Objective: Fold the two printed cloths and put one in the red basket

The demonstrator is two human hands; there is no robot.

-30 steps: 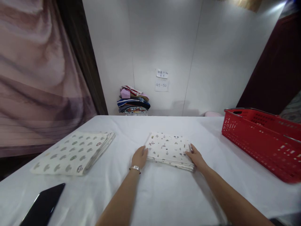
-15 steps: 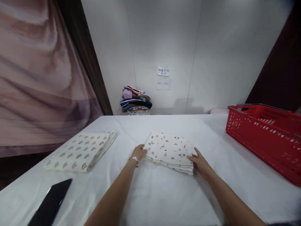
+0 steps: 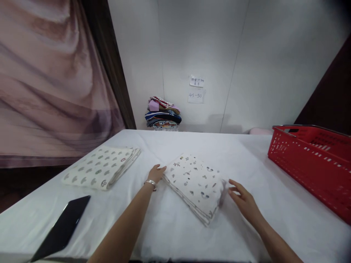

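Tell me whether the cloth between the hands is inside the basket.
No: the cloth lies on the table, between the left hand and right hand, apart from the basket.

The table [image 3: 175, 241] bears 2 cloths [image 3: 194, 179] [image 3: 98, 166], phone [image 3: 64, 224], basket [image 3: 307, 168].

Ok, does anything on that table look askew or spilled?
The folded printed cloth in the middle lies askew, its sides diagonal to the far edge of the table, one corner toward the camera. No spill shows.

Matt cloth [image 3: 196, 180], plastic basket [image 3: 309, 168]
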